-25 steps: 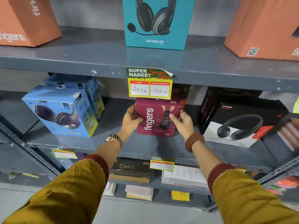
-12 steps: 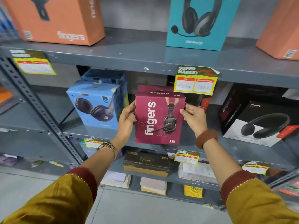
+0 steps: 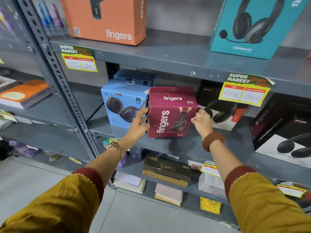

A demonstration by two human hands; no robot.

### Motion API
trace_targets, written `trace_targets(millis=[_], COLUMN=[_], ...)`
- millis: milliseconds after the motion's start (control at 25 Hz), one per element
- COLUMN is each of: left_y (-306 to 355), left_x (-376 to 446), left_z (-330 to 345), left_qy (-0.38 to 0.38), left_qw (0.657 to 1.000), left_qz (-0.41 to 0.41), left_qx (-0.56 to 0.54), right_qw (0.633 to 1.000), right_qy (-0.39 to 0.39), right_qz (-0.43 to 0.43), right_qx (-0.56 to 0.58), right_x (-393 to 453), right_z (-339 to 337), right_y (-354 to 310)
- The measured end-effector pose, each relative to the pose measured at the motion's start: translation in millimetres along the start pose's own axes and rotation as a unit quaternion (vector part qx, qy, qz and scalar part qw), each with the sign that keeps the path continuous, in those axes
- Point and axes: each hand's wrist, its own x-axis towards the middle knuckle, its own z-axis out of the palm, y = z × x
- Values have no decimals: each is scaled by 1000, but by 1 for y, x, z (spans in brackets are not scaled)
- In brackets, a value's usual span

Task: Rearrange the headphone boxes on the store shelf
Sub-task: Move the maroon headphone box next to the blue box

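Nearest to me: both forearms in mustard sleeves reach up twd the middle shelf. My left hand presses flat on the left side of the maroon fingers box, thumb on the front edge; my right hand is curled on the right side, fingers tucked behind where I can't see them. So both hands are clamped on that one box, squeezing it btwn them. Box looks upright, bottom edge at or just above the shelf front; can't tell if it's touching down.

Risks, as I judge them:
- Grip is side pressure only, nothing under it. If either palm slips, the box drops off the front lip onto the lower shelf or the floor.
- Left side is tight: the light blue headphone box sits just beside the maroon one, my left hand wedged btwn them. Pushing further left could shove the blue box or pinch my hand.
- Right rear: the black and white box is just behind my right knuckles; sliding back at an angle could knock it.
- Above right, the yellow price tag hangs off the upper shelf edge w/ a torn corner; lifting the box high could snag it
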Motion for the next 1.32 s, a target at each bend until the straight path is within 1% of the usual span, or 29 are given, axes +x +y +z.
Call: trace_targets(millis=[160, 320, 360, 400, 560, 600, 680, 800, 1040, 1160, 1240, 1320], left_y=[-11, -22, -26, -29, -48, -52, -61, -67, -63, -58, -50, -42], left_x=[8, 6, 5, 3, -8, -10, -11, -8, -1, 9, 13, 17], left_z=[0, 7, 8, 10, 30, 40, 58, 104, 251, 328, 374, 411], left_qy=[-26, -33, -24, -5, 129, 143, 145, 121, 61, 36, -5, -45], left_qw=[1000, 999, 999, 999, 991, 989, 988, 989, 995, 997, 998, 997], left_qz=[-1, 2, 5, 6, -13, -21, -36, -48, -43, -29, -19, -16], left_qx=[0, -34, -41, -38, 18, 28, 42, 68, 59, 63, 64, 54], right_qw=[1000, 1000, 1000, 999, 999, 999, 998, 995, 980, 965, 953, 946], right_qy=[-6, -18, -24, -29, -12, -9, 5, 46, 139, 200, 244, 266], right_qz=[13, 17, 11, 8, 30, 29, 35, 68, 133, 163, 178, 178], right_qx=[-16, -12, -11, -9, 22, 32, 50, 62, 46, 41, 36, 45], right_x=[9, 7, 5, 3, -5, -8, -16, -36, -70, -70, -64, -55], right_z=[6, 7, 7, 6, -15, -26, -52, -106, -257, -327, -369, -401], right_y=[5, 10, 11, 12, 29, 37, 57, 101, 185, 206, 211, 206])
